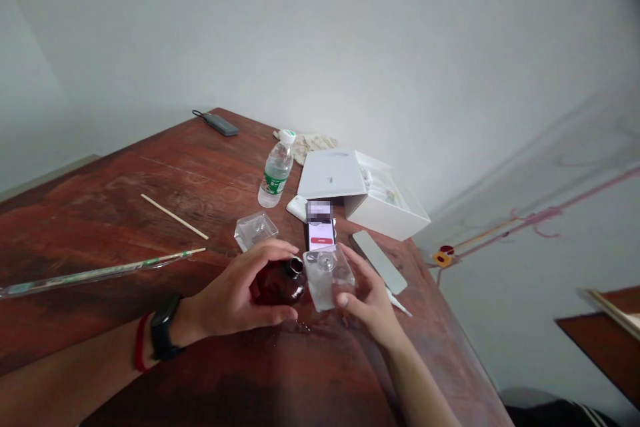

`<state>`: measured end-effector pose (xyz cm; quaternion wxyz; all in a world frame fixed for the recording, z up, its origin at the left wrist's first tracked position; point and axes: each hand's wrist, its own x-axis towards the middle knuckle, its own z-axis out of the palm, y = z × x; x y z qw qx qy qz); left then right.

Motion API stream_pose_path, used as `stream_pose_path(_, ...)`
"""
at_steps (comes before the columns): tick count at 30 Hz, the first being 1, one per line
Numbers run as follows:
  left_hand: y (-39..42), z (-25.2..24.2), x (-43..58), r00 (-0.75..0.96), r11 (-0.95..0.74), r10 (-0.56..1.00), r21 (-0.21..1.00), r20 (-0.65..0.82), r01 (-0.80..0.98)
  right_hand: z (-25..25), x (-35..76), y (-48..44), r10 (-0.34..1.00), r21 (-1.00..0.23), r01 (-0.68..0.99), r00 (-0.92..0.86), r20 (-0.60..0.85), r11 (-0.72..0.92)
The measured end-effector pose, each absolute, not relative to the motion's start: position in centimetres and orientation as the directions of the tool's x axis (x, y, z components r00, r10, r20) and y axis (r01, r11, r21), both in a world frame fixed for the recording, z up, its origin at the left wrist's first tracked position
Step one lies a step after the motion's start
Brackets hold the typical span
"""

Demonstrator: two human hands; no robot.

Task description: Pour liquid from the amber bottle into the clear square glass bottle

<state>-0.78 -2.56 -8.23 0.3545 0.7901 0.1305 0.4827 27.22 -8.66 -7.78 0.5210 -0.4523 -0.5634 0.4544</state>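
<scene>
My left hand [250, 290] curls round a dark brown, round-bodied glass bottle [281, 285] whose narrow mouth is uncovered. Just to its right, my right hand [367, 297] grips a clear, square-edged plastic container [329, 278] with a round fitting in its top, thumb on the near side. Bottle and container stand close side by side; whether they touch is hard to tell. A second clear plastic piece [255, 229] lies behind my left hand. Small wet drops glisten on the wood below the bottle.
Behind my hands a lit phone [320, 223] leans near a white box [387, 203] with its lid [333, 173]. A water bottle [277, 170] stands upright. A thin stick [175, 216] and a wrapped chopstick-like stick [105, 271] lie left; a grey-white slab [380, 261] lies right.
</scene>
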Motion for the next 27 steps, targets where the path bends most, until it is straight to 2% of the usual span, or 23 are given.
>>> stream_pose_path(4, -2.6, -8.6, -1.0, 0.488, -0.72, 0.567, 0.687, 0.664, -0.097, -9.1, 26.3, -8.8, 0.996, -0.985, -0.151, -0.026, 0.084, 0.08)
stream_pose_path(8, -2.5, -8.8, -1.0, 0.474, -0.727, 0.573, 0.682, 0.668, -0.082, -9.7, 26.2, -8.7, 0.996, -0.971, -0.24, -0.092, 0.011, -0.012)
stream_pose_path(16, -1.6, -7.9, -1.4, 0.56, -0.752, 0.542, 0.66, 0.627, -0.012, -10.6, 26.7, -7.9, 0.975, -0.95, -0.298, -0.223, -0.02, -0.087)
stream_pose_path(27, -1.6, -8.1, -1.5, 0.616, -0.801, 0.506, 0.594, 0.604, 0.075, -10.9, 27.3, -7.3, 0.971, -0.961, -0.275, -0.237, 0.036, -0.031)
